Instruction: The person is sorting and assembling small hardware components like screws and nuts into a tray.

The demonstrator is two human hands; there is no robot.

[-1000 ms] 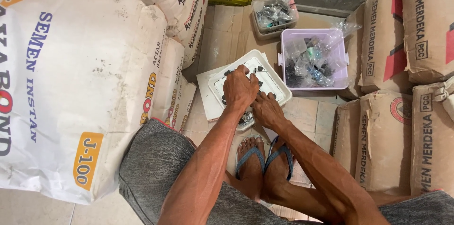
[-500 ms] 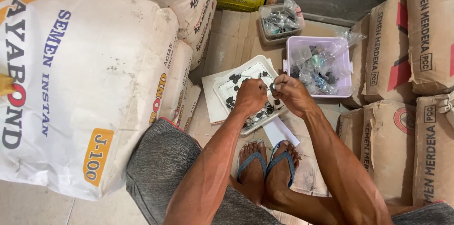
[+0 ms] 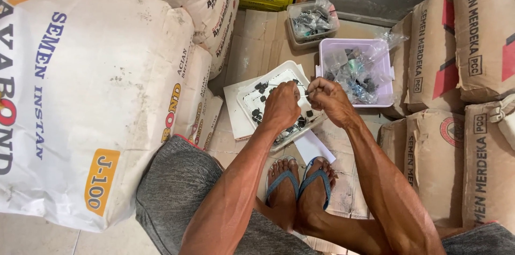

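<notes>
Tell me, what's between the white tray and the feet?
A white paper slip lies between the white tray and the feet, in the head view.

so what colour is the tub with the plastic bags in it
Pale lilac tub, seen best in the head view, just beyond the right hand.

Single head-worn view, looking steeply down from close above, over forearms, white tray [image 3: 247, 97], sandalled feet [image 3: 298, 185]
</notes>
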